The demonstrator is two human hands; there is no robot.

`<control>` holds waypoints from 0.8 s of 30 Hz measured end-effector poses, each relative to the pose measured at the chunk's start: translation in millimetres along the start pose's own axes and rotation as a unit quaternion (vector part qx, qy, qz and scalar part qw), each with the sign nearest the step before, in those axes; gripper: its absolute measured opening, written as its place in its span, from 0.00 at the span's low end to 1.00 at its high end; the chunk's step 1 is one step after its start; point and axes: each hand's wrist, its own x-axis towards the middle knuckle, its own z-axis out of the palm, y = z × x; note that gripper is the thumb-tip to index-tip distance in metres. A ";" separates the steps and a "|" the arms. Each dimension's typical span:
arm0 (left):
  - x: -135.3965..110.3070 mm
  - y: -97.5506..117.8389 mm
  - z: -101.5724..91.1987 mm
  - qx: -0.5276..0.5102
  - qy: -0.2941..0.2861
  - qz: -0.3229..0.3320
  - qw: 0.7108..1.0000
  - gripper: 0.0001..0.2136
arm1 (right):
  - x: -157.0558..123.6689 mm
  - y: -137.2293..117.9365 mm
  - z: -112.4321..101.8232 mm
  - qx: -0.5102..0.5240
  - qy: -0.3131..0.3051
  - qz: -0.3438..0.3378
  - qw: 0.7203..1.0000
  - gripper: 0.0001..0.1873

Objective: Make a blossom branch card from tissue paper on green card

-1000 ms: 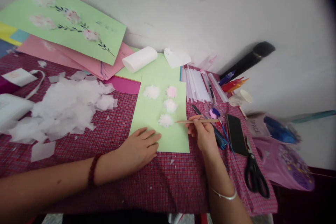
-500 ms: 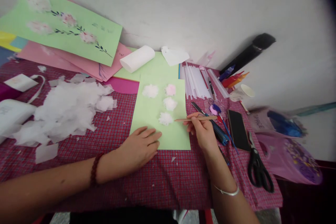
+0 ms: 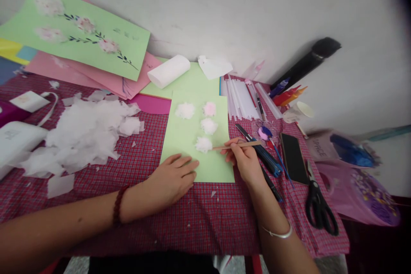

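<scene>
A sheet of light green paper [image 3: 180, 141] lies on the checked tablecloth and bears several fluffy tissue-paper flowers. My left hand [image 3: 178, 176] rests flat on the sheet's lower left, fingers stretched out. Between the fingers of my right hand [image 3: 245, 160] is a thin wooden stick [image 3: 252, 143], held nearly level. Its left tip meets the right edge of the lowest white flower [image 3: 204, 144]. Above that flower sit another white one [image 3: 209, 126] and a pink one [image 3: 209, 109], with a further white flower [image 3: 185, 110] to the left.
White tissue squares [image 3: 86, 128] are heaped at left. A finished-looking flower picture [image 3: 93, 36] leans at the back. Right of my right hand lie a utility knife [image 3: 268, 160], a paint palette [image 3: 263, 130], a phone [image 3: 293, 158] and scissors [image 3: 317, 205]. A wall [image 3: 244, 17] stands behind.
The stick's tip has shifted slightly left against the lowest flower, my right hand moving with it. My left hand stays on the paper. The whole view has shifted a little.
</scene>
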 end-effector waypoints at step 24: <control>3.3 1.4 -0.7 0.022 0.018 0.009 1.000 0.05 | 0.9 3.0 -23.3 0.085 0.070 -0.003 0.994 0.09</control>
